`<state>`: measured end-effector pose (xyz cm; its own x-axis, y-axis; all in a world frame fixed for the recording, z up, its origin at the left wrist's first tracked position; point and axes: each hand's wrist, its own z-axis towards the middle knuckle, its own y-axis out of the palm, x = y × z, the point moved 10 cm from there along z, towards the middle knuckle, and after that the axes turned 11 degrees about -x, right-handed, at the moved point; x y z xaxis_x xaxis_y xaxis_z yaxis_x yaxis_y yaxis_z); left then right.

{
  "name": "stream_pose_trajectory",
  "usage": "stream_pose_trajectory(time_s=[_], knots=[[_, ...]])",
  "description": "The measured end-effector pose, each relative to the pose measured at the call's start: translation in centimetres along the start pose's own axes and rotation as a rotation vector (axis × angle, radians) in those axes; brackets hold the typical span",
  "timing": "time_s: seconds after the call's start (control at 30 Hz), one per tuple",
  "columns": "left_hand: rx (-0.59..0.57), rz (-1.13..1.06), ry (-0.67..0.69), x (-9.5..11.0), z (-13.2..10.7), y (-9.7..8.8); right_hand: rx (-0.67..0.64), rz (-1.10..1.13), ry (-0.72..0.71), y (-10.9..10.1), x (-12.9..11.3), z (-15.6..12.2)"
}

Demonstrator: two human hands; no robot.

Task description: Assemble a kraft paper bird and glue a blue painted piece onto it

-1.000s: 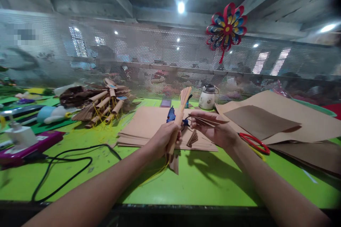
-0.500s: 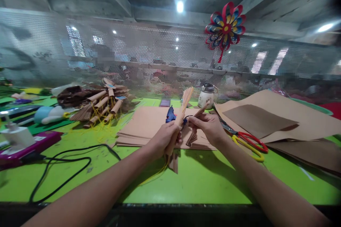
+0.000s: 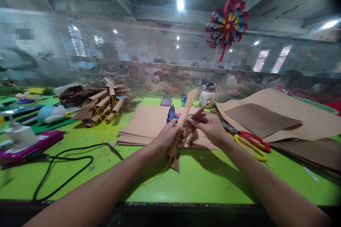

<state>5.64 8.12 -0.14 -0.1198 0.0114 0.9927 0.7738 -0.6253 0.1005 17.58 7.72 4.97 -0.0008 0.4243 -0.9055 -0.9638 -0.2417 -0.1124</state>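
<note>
My left hand point(image 3: 166, 138) is closed around a folded brown paper fan point(image 3: 188, 106) that stands tilted up and to the right, with yellow threads point(image 3: 154, 175) trailing below it. My right hand point(image 3: 210, 127) pinches a smaller folded piece of brown paper point(image 3: 198, 112) and presses it against the side of the fan. Both hands are above a stack of brown paper sheets point(image 3: 144, 124) on the green table point(image 3: 202, 181). A blue glue gun point(image 3: 172, 114) lies just behind my left hand.
Red-and-yellow scissors point(image 3: 249, 142) lie right of my right hand, beside large brown sheets point(image 3: 279, 113). A heap of finished paper fans point(image 3: 102, 103) lies at the back left. A black cable point(image 3: 66, 163), a pink box point(image 3: 32, 145) and a white jar point(image 3: 208, 95) are also on the table. A paper pinwheel point(image 3: 227, 25) hangs on the mesh wall.
My right hand has turned the small folded paper from flat to upright and brought it left against the fan. The scissors, hidden before, now show fully.
</note>
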Motion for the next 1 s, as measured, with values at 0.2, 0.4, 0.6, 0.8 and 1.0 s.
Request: stream_pose_trajectory(time_s=[0.2,0.4,0.6,0.8,1.0], knots=[[0.01,-0.015,0.012,0.0,0.3,-0.4,0.01,-0.005,-0.001,0.2,-0.1,-0.1],[0.016,-0.059,0.069,0.9,0.0,-0.7,0.048,-0.018,0.044,-0.2,0.9,0.1],[0.044,-0.022,0.118,0.9,0.2,-1.5,0.036,-0.025,0.096,0.1,2.5,0.1],[0.087,-0.001,0.117,0.6,0.4,-1.9,0.033,-0.011,0.108,0.6,2.6,0.0],[0.103,0.026,0.101,0.5,0.3,-2.0,0.033,0.003,0.158,0.8,3.0,-0.1]])
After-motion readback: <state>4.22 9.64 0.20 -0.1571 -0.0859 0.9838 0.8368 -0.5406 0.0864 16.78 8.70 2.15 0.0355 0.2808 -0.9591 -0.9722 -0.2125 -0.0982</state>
